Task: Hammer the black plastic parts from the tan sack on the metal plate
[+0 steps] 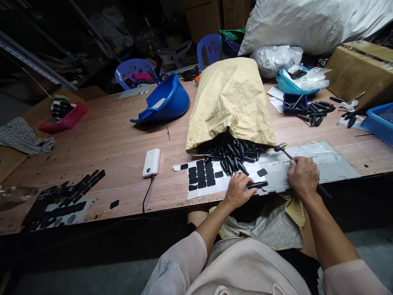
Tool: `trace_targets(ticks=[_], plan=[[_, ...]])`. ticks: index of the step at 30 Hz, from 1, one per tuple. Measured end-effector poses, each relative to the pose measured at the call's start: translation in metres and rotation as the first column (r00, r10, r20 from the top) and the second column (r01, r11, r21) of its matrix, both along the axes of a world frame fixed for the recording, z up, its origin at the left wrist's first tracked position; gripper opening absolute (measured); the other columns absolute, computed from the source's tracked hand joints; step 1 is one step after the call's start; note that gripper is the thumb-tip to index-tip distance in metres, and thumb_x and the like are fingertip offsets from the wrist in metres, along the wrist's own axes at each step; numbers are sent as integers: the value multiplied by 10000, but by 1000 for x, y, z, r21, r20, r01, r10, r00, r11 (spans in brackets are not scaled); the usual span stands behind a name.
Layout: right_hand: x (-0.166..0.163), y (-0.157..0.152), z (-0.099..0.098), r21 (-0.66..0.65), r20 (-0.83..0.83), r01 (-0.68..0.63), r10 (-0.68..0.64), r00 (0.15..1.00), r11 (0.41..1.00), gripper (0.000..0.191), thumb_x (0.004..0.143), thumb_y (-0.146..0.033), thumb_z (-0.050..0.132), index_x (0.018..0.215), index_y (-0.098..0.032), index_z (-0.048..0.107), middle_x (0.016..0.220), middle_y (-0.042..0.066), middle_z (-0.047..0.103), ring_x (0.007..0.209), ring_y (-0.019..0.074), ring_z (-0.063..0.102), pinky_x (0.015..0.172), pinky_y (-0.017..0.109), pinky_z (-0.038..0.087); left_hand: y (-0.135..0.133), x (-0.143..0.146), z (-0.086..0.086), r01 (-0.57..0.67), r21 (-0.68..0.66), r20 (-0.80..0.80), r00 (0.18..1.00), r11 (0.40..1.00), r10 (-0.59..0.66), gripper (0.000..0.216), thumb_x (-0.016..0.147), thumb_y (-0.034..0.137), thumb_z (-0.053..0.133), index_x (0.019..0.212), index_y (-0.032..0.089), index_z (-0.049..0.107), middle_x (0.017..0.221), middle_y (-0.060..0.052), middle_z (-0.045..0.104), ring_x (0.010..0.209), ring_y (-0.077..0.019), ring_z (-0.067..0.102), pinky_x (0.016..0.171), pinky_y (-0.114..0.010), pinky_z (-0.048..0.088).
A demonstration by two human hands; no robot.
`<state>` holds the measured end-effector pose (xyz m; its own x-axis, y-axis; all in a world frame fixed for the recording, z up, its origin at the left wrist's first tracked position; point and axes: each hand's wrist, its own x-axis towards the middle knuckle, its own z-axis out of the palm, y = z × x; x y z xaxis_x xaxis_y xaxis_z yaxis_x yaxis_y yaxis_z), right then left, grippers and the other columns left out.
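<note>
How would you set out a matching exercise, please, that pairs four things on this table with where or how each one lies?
Things:
1. white power bank
2. blue basin
3. black stick
4. metal tool

Places or states:
A. held in the right hand
B. tipped on its side, left of the tan sack
C. flat on the table, with a cable plugged in
D. held in the left hand

Pairs: 1-C, 2-B, 3-D, 4-A
</note>
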<state>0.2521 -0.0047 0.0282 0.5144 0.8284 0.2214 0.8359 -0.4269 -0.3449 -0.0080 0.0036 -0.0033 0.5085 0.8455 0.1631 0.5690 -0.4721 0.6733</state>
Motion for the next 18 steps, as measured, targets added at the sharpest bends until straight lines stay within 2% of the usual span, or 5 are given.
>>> trace_targets(ticks=[3,7,9,11,18], plan=[[-15,-35,6,104,-220,-17,40,975,994,372,1011,-441,486,1229,-191,656,1043,142,721,896,278,642,779,385,477,0,2,1,-24,-25,16,1000,999,25,195,855,225,875,982,227,727,997,-36,722,995,-248,613,917,-388,473],[-46,-85,7,223,-519,-151,248,818,963,463,1038,-525,494,1355,-215,626,875,42,709,779,203,669,748,318,543,0,3,2,-35,-42,11,999,999,35,181,860,228,863,979,228,727,998,-37,720,994,-247,616,917,-385,475],[-59,-102,4,241,-564,-204,308,766,949,523,1048,-553,495,1421,-211,626,864,31,714,770,183,678,757,302,567,0,3,3,-31,-39,2,1000,999,31,166,873,246,856,984,234,732,991,-37,716,989,-247,614,914,-386,476],[-69,-112,0,245,-563,-248,346,750,937,559,1055,-551,496,1478,-211,628,893,38,735,766,168,684,762,287,581,0,4,4,-27,-32,-4,1000,999,27,155,879,256,855,978,235,737,985,-38,716,986,-247,616,910,-388,480],[-85,-119,-11,249,-544,-383,455,705,890,549,1079,-453,463,1546,-225,640,876,41,768,702,147,692,731,254,609,2,4,-2,-37,-29,40,998,999,38,118,881,229,846,918,227,734,963,-49,720,977,-253,630,910,-403,502]])
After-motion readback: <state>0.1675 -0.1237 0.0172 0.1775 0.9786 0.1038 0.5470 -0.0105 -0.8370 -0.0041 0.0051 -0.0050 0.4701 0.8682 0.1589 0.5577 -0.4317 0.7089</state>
